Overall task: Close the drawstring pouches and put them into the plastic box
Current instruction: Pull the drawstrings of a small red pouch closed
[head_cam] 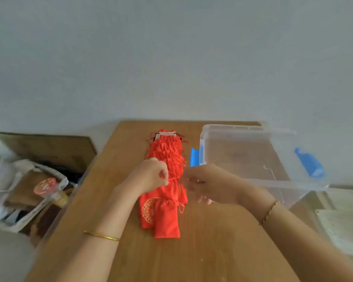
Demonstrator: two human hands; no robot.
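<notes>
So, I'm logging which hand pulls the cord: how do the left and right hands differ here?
The left hand pinches a red drawstring above the pouch row; the right hand is blurred, its grip unclear. The left hand sits over the pouch row, the right hand nearer the plastic box. Both hover over the table.

Diffuse, even light fills the scene, bright but flat, leaving only faint soft shadows on the worktop point(212, 251). The whole picture is slightly soft. The right hand point(204, 184) is smeared by motion blur. Wide-angle distortion bends the edges, and the plastic box point(273, 180) carries a mild sheen.
</notes>
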